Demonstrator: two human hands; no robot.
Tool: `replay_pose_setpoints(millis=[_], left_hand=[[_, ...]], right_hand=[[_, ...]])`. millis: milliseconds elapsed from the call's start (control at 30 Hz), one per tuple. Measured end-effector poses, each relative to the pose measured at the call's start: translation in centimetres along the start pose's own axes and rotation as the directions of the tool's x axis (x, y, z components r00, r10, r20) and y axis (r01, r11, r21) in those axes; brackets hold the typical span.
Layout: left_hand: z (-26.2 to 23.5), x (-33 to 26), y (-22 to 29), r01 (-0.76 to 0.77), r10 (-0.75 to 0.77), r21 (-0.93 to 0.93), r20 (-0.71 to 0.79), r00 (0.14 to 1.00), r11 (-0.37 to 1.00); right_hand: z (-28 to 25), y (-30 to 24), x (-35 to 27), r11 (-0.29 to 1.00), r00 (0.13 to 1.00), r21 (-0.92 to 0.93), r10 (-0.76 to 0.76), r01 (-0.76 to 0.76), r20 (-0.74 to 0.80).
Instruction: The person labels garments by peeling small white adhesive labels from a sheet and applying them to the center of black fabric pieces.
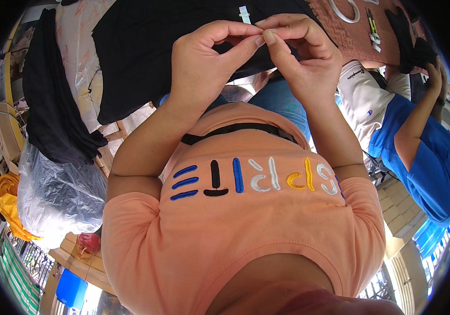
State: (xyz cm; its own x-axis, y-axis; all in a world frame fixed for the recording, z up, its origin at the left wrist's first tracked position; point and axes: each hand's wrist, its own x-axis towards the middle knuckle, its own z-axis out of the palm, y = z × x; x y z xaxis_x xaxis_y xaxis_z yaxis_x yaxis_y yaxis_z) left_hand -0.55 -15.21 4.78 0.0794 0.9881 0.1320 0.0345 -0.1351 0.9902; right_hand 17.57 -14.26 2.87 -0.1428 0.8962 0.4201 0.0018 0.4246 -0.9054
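My left hand [199, 65] and my right hand [311, 60] meet fingertip to fingertip at the top middle of the view. Thumb and forefinger of each are pinched closed. Whatever lies between them is too small to make out. Beneath and behind both hands spreads a black cloth [130, 52], draped over the near edge of the work surface. A small white label [244, 14] shows against the cloth, just beyond my fingertips.
Far right, a white ring [344, 10] and a yellow cutter [373, 31] lie on a reddish-brown surface [335, 31]. A co-worker in a blue shirt [419, 152] is close on the right. Leftward are folded black fabric [52, 89] and a clear plastic bag [52, 194].
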Motion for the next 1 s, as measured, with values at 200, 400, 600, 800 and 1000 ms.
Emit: replay_pose_setpoints(millis=[200, 400, 600, 800, 1000], left_hand=[[-0.09, 0.13, -0.12, 0.022, -0.02, -0.09, 0.025, 0.999, 0.996], [-0.09, 0.19, -0.23, 0.053, -0.047, -0.14, 0.042, 0.998, 0.989], [-0.12, 0.14, -0.15, 0.055, -0.05, -0.124, 0.044, 0.998, 0.991], [-0.18, 0.19, -0.17, 0.057, -0.048, -0.148, 0.066, 0.997, 0.987], [-0.35, 0.33, -0.17, 0.039, -0.027, -0.133, 0.091, 0.995, 0.99]], right_hand=[[-0.12, -0.01, 0.01, 0.999, 1.0, 0.044, -0.007, 0.007, -0.001], [-0.37, -0.11, 0.14, 0.999, 1.0, 0.049, -0.01, 0.009, 0.018], [-0.59, -0.11, 0.24, 1.0, 0.999, 0.02, -0.017, 0.017, 0.029], [-0.76, 0.08, 0.25, 0.998, 1.0, 0.065, -0.003, 0.001, 0.028], [-0.85, -0.07, 0.34, 0.996, 1.0, 0.083, 0.01, -0.012, 0.016]])
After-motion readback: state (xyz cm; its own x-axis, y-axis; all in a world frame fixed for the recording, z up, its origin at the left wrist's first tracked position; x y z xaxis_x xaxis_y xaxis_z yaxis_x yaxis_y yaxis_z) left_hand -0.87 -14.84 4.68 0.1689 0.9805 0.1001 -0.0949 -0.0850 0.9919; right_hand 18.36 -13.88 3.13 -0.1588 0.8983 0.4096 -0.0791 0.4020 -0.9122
